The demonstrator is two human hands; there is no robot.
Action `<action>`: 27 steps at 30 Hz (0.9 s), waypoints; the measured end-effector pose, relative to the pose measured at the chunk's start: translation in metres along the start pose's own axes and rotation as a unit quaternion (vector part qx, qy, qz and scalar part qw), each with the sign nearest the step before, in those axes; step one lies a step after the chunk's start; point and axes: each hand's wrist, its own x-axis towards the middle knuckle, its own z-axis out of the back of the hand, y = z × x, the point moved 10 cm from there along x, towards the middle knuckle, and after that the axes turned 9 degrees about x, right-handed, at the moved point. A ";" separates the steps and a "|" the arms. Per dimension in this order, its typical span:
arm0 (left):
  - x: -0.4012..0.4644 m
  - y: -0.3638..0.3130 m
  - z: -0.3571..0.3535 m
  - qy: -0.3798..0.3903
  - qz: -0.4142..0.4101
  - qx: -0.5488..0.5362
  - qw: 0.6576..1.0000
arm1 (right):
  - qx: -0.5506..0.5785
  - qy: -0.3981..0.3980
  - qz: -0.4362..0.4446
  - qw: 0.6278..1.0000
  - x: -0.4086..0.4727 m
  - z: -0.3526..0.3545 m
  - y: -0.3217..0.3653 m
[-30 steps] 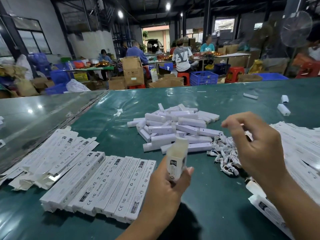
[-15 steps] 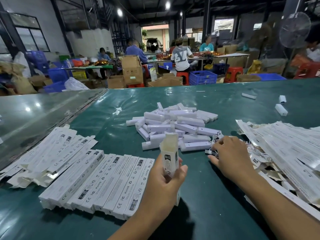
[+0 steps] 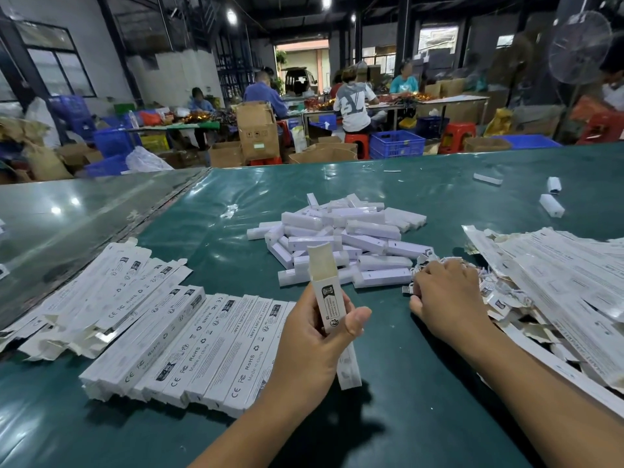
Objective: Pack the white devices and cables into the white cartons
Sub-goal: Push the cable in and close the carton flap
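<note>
Flat cartons [image 3: 216, 346] — "RoHS", "Made in China".

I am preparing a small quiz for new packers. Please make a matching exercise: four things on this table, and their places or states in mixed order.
Things:
1. open white carton
2. pile of white plastic devices
3. row of closed white cartons
4. heap of white cables

States:
A. under the right hand
B. held upright by the left hand
C. table centre
D. lying side by side, left

Pairs: 1-B, 2-C, 3-D, 4-A
</note>
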 end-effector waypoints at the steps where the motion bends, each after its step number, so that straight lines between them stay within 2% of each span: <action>1: 0.000 0.002 -0.002 0.006 0.004 0.005 1.000 | 0.008 -0.004 -0.002 1.000 0.000 0.001 0.000; 5: -0.001 0.008 -0.006 0.021 0.013 0.023 0.999 | 0.094 -0.020 -0.019 0.995 0.002 0.005 -0.005; 9: -0.002 0.009 -0.009 0.030 0.006 0.050 0.998 | 0.074 -0.015 -0.016 0.997 0.004 0.004 -0.003; 13: -0.003 0.007 -0.009 0.030 0.005 0.049 0.998 | 0.110 -0.024 -0.018 0.993 0.003 0.005 -0.005; 17: -0.006 0.011 -0.022 0.075 0.018 0.020 0.997 | 0.231 -0.106 -0.010 0.967 -0.003 0.034 -0.012; 19: -0.009 0.010 -0.026 0.088 0.012 0.011 0.996 | 0.383 -0.115 -0.013 0.916 -0.008 0.048 -0.021; 20: -0.009 0.010 -0.025 0.078 0.014 0.014 0.997 | 0.473 -0.087 -0.013 0.877 -0.010 0.050 -0.022; 22: -0.006 0.011 -0.018 0.049 0.025 0.013 0.998 | 0.627 0.023 0.015 0.778 -0.020 0.052 -0.002; 24: -0.004 0.011 -0.012 0.034 0.036 -0.024 0.998 | 0.716 0.119 0.061 0.685 -0.036 0.058 0.026; 25: -0.003 0.012 -0.011 0.034 0.044 -0.044 0.998 | 0.736 0.146 0.080 0.656 -0.042 0.062 0.037; 27: -0.003 0.014 -0.011 0.040 0.055 -0.072 0.995 | 0.746 0.175 0.109 0.633 -0.049 0.070 0.050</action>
